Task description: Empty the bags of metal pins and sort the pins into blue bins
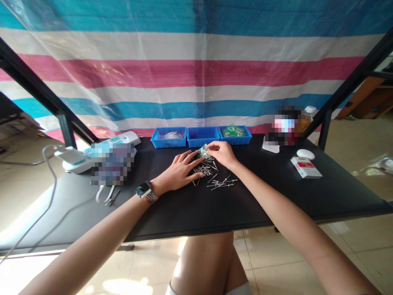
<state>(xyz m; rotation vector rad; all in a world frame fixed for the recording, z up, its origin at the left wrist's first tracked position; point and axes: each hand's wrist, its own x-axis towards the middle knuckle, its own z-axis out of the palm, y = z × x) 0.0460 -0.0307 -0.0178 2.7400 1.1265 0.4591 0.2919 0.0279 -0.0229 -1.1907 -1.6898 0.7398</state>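
Note:
A loose pile of silvery blind rivets lies on the black table, with a smaller scatter of rivets just to its right. My left hand is open, its fingers spread flat at the pile's left side and its fingertips touching the rivets. At the far edge of the pile is a small clear plastic bag with greenish contents. My right hand is closed, with thumb and fingers pinched on this bag. The fingers partly cover the bag, so its exact contents cannot be made out.
Behind the hands stand a left blue bin with pale packets, a middle blue bin, and a right blue bin with green packets. A power strip lies left; a red-white box and white mouse lie right.

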